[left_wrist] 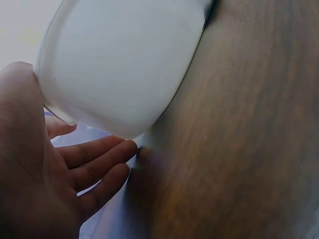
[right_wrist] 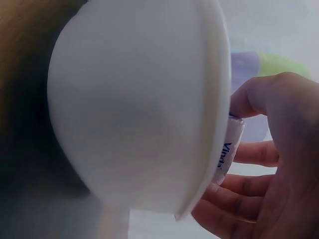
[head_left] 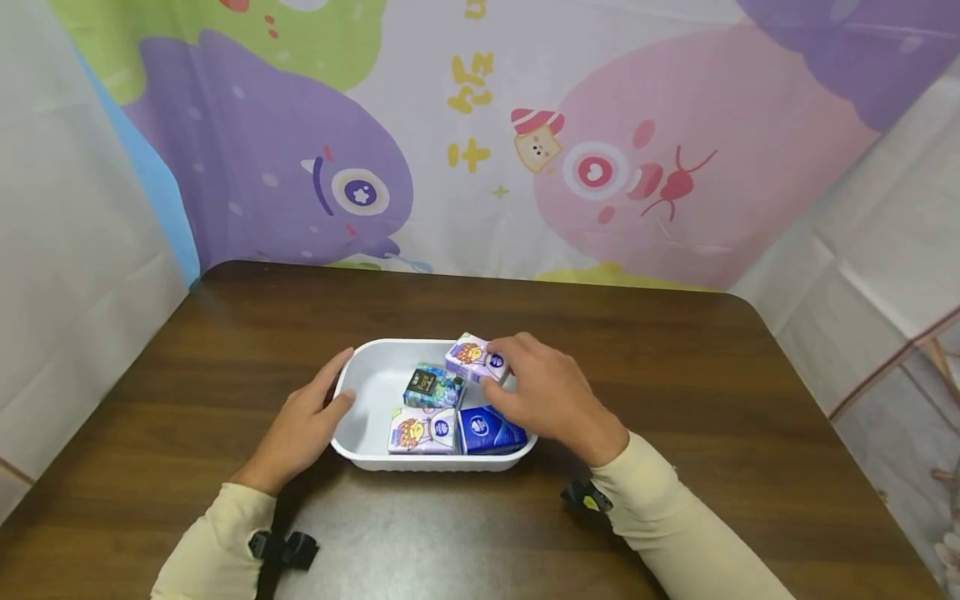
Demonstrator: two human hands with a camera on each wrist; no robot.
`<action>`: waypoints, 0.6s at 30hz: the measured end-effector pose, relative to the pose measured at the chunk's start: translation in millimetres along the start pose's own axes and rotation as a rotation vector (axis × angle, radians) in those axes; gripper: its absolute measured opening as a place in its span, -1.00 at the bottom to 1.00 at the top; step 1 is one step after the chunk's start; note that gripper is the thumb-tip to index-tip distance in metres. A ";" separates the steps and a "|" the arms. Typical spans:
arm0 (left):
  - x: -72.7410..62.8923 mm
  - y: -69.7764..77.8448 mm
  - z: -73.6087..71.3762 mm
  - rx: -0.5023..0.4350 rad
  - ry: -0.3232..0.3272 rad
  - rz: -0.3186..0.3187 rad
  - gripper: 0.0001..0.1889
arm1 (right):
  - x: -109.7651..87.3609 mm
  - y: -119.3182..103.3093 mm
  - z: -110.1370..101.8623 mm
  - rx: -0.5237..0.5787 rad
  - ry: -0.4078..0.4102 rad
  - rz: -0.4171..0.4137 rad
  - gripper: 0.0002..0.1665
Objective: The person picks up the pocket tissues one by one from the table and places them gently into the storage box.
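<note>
A white plastic basin (head_left: 367, 410) sits on the table with several small tissue packs in it. My left hand (head_left: 304, 423) holds its left rim, thumb over the edge and fingers along the outside, as the left wrist view also shows. At the back right corner my right hand (head_left: 551, 387) pinches a lilac tissue pack (head_left: 467, 357) with a cartoon print, tilted at rim height. In the right wrist view the lettered end of this pack (right_wrist: 229, 149) shows past the rim. Below it lie a dark green-blue pack (head_left: 435, 387), another lilac pack (head_left: 422, 431) and a deep blue pack (head_left: 491, 431).
The dark brown wooden table (head_left: 645, 517) reaches back to a cartoon-printed cloth (head_left: 465, 233). Pale cloth panels hang at both sides. A black strap device (head_left: 285, 550) is on the left wrist and another (head_left: 587, 497) on the right.
</note>
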State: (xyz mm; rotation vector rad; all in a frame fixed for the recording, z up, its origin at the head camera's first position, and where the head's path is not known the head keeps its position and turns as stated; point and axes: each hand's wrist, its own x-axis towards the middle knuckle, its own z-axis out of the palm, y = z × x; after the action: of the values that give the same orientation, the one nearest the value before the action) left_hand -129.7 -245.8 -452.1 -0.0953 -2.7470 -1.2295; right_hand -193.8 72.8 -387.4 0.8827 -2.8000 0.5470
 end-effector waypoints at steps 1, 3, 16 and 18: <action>0.0 0.4 -0.1 0.001 0.000 -0.001 -0.39 | 1.0 -1.6 0.7 -0.004 -0.014 -0.008 -0.44; 0.0 1.0 0.0 0.001 -0.001 -0.003 -0.39 | 3.1 -5.0 2.3 -0.016 -0.044 -0.025 -0.42; -0.2 0.4 0.0 -0.008 0.002 0.002 -0.40 | 10.4 -12.8 16.4 -0.047 -0.134 -0.044 -0.39; -0.2 0.3 -0.3 -0.011 0.000 0.000 -0.39 | 12.3 -14.4 17.7 -0.042 -0.142 -0.048 -0.39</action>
State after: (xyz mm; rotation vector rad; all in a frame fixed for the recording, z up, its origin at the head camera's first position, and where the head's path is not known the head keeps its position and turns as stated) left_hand -129.4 -245.9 -451.7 -0.0965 -2.7405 -1.2441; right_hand -196.1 48.5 -396.3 1.0143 -2.8952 0.4328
